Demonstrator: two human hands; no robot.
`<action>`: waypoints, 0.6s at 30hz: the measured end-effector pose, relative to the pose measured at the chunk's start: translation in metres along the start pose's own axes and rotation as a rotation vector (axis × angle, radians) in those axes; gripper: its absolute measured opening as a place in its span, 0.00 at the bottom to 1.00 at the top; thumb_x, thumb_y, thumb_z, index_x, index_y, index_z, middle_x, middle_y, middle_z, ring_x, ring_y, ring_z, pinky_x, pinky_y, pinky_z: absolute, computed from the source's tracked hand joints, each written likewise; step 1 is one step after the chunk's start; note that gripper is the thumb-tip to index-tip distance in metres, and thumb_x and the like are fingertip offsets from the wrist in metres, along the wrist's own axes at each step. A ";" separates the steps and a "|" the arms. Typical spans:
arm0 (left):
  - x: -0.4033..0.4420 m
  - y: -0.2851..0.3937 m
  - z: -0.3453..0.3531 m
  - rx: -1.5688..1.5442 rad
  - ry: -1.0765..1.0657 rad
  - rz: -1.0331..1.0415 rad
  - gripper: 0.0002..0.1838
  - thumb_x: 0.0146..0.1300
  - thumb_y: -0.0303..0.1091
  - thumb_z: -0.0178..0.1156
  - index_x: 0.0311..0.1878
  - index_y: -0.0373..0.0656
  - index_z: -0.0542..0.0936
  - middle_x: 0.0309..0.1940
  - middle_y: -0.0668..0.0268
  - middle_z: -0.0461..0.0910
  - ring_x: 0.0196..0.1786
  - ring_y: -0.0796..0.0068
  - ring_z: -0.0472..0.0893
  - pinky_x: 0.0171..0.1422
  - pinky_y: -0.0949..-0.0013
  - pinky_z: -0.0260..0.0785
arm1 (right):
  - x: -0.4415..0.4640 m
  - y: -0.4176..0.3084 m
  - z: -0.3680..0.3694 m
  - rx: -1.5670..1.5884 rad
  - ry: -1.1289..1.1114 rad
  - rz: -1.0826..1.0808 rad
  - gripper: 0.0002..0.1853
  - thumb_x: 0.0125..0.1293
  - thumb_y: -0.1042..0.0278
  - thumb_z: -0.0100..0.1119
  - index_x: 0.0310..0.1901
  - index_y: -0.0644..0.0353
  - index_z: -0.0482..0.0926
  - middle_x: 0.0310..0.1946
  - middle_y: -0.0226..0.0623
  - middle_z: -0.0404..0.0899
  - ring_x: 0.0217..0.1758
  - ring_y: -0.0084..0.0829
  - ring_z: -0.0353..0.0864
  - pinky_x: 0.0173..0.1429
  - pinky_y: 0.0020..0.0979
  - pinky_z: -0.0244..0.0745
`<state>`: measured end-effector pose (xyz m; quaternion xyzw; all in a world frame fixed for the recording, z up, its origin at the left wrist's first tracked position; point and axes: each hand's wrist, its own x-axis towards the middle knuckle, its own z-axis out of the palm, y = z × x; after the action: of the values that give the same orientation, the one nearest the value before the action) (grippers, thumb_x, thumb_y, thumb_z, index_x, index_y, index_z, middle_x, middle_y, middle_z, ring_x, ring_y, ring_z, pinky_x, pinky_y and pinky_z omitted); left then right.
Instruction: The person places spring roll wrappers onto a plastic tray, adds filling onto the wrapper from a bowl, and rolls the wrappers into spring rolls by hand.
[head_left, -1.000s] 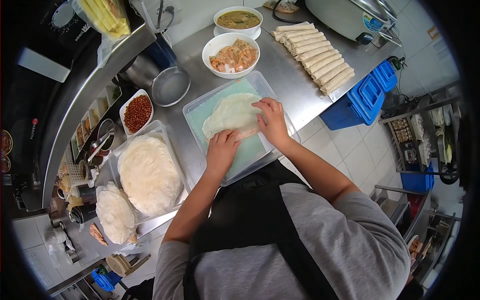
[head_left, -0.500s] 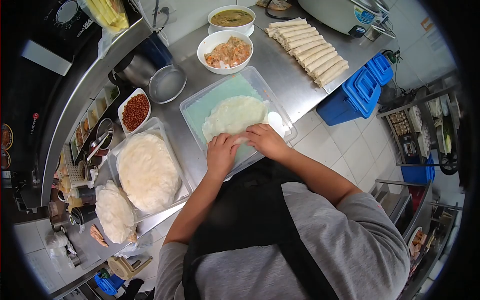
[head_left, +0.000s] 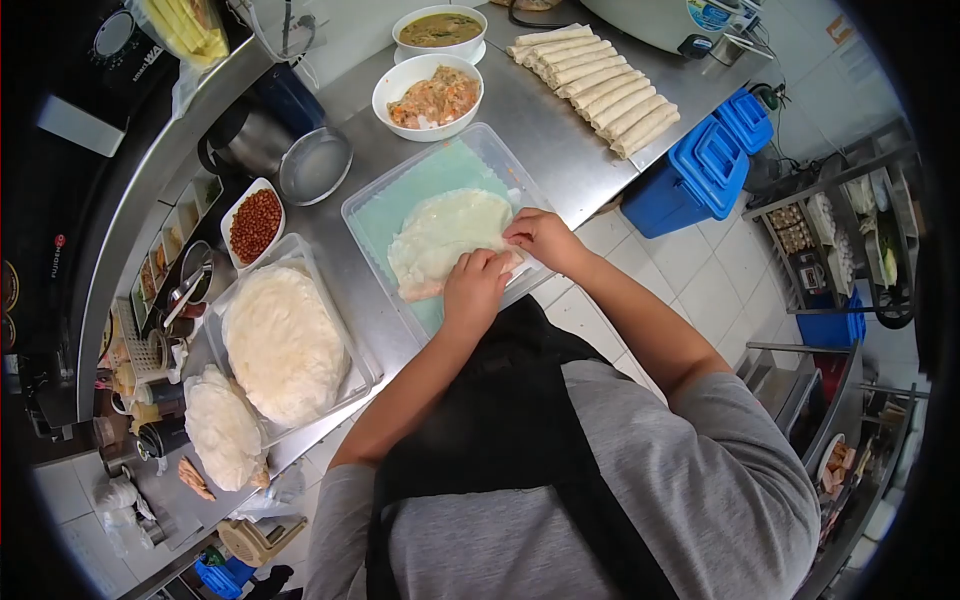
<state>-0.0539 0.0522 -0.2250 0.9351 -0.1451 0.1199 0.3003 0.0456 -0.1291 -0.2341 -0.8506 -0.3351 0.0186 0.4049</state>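
Observation:
A thin pale spring roll wrapper (head_left: 447,226) lies on a green sheet (head_left: 372,222) inside a shallow clear plastic tray (head_left: 497,142). Its near edge is folded over, with orange-pink filling showing at the left end. My left hand (head_left: 477,290) presses on this folded near edge with curled fingers. My right hand (head_left: 543,240) pinches the wrapper's right edge. Whatever lies beneath the left fingers is hidden.
Behind the tray stand a bowl of orange-pink filling (head_left: 433,97) and a bowl of greenish liquid (head_left: 438,30). Rolled wrappers (head_left: 600,88) lie at the back right. Left are a wrapper stack (head_left: 285,345), a dish of peanuts (head_left: 255,226) and a metal pan (head_left: 316,166).
My right hand has moved right to the wrapper's side edge. My left hand has shifted right along the near fold, uncovering filling at the left end. The whole view has shifted slightly.

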 end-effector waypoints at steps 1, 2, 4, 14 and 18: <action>-0.004 0.001 0.001 -0.010 0.016 0.015 0.19 0.54 0.34 0.71 0.52 0.47 0.84 0.44 0.66 0.79 0.48 0.61 0.78 0.52 0.59 0.73 | 0.001 -0.003 -0.001 0.005 -0.044 0.042 0.06 0.56 0.77 0.66 0.37 0.62 0.85 0.34 0.41 0.81 0.39 0.42 0.82 0.44 0.37 0.77; -0.007 0.002 0.002 -0.019 0.032 0.030 0.20 0.54 0.34 0.71 0.52 0.47 0.84 0.44 0.66 0.79 0.48 0.61 0.77 0.52 0.59 0.72 | 0.002 -0.005 -0.001 0.005 -0.041 0.043 0.06 0.56 0.77 0.66 0.37 0.62 0.85 0.34 0.41 0.81 0.39 0.42 0.82 0.44 0.37 0.77; -0.007 0.007 -0.001 0.002 0.033 0.039 0.20 0.54 0.34 0.71 0.52 0.48 0.84 0.44 0.67 0.79 0.48 0.62 0.77 0.52 0.59 0.72 | 0.002 -0.005 0.001 0.023 -0.042 0.070 0.05 0.56 0.78 0.66 0.35 0.62 0.83 0.33 0.41 0.81 0.39 0.43 0.81 0.43 0.38 0.77; -0.011 0.010 -0.002 0.015 -0.024 0.015 0.21 0.56 0.31 0.68 0.55 0.49 0.82 0.48 0.67 0.79 0.51 0.61 0.78 0.55 0.58 0.72 | -0.019 -0.028 -0.010 -0.076 0.036 0.014 0.07 0.57 0.76 0.66 0.38 0.62 0.82 0.35 0.40 0.81 0.42 0.45 0.81 0.46 0.39 0.77; -0.018 0.004 -0.001 -0.048 -0.013 -0.054 0.21 0.57 0.31 0.68 0.56 0.48 0.81 0.50 0.66 0.80 0.51 0.60 0.79 0.55 0.58 0.72 | -0.045 -0.040 -0.005 -0.072 -0.054 -0.191 0.13 0.58 0.71 0.69 0.45 0.61 0.83 0.43 0.41 0.81 0.48 0.46 0.80 0.52 0.41 0.77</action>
<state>-0.0719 0.0529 -0.2277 0.9319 -0.1246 0.1022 0.3249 -0.0103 -0.1411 -0.2140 -0.8280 -0.4257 -0.0092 0.3648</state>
